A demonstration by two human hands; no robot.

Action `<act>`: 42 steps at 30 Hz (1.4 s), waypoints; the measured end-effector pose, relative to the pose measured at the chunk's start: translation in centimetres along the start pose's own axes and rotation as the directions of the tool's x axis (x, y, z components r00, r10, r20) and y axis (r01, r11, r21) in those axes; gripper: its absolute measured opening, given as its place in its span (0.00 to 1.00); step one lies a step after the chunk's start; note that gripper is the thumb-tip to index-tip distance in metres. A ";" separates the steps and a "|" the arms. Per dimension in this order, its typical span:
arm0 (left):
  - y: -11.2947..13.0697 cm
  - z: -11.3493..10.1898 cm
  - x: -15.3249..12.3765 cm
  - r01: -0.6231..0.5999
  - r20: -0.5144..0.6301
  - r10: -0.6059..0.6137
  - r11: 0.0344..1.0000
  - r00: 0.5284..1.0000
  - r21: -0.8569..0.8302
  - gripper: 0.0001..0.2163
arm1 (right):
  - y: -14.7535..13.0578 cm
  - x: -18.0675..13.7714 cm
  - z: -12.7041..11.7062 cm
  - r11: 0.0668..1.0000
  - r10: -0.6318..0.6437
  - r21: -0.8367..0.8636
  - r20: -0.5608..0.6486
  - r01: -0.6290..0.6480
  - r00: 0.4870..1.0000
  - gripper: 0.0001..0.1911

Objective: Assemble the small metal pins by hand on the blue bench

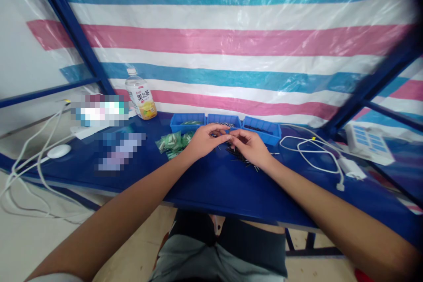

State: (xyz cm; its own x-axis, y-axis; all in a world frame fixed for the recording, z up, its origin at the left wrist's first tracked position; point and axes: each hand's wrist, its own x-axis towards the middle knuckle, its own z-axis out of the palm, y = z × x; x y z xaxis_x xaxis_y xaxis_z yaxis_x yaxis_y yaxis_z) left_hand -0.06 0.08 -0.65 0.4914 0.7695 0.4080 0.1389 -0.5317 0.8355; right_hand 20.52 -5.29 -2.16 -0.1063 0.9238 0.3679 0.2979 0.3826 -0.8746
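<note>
My left hand (207,141) and my right hand (248,144) meet at the fingertips over the blue table, just in front of the bins. Both are pinched closed around something too small to make out. Below my right hand lies a pile of thin black and silvery pieces (238,155), partly covered by it. Beside my left hand are green-tinted plastic bags (172,142) with small parts inside. Behind the hands stand a left blue bin (176,124) with green contents, a middle blue bin (224,119) with small silvery parts, and a right blue bin (272,134) holding dark pieces.
A drink bottle (142,97) stands at the back left, near blurred-out items. White cables (312,167) and a power adapter (352,168) lie on the right, by a white power strip (368,143). A white round object (59,151) rests at the left edge. Striped sheeting (211,44) hangs behind.
</note>
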 end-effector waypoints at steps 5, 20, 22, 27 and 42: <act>-0.1 -0.3 0.1 0.024 -0.038 -0.024 1.000 0.999 0.007 0.19 | 0.4 0.7 -0.7 0.986 0.114 0.128 -0.046 -0.107 0.992 0.22; -0.4 -0.3 0.0 0.024 -0.072 -0.023 1.000 0.997 0.013 0.16 | 0.2 0.4 -1.7 0.935 -0.107 -0.348 -0.072 0.076 0.992 0.17; -0.5 -0.2 0.0 0.018 -0.070 -0.017 1.000 0.997 0.007 0.16 | 0.1 0.1 -1.2 0.812 -0.223 -0.529 0.108 0.246 0.969 0.13; -0.6 -0.1 0.1 0.010 -0.058 -0.009 1.000 0.998 0.011 0.16 | 0.7 -0.3 -0.5 0.654 -0.211 -0.668 0.288 0.354 0.934 0.17; -0.4 0.3 0.0 -0.005 -0.027 0.007 0.998 1.000 0.061 0.15 | -0.4 -0.6 -0.3 0.537 -0.159 -0.762 0.330 0.362 0.931 0.13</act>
State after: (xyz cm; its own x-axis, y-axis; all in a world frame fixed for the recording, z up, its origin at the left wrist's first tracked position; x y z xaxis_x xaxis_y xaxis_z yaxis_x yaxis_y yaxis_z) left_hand 0.13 0.18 -1.13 0.4691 0.7749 0.4236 0.1888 -0.5565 0.8091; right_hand 20.76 -5.95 -1.92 -0.4591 0.8041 0.3776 0.8442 0.5272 -0.0963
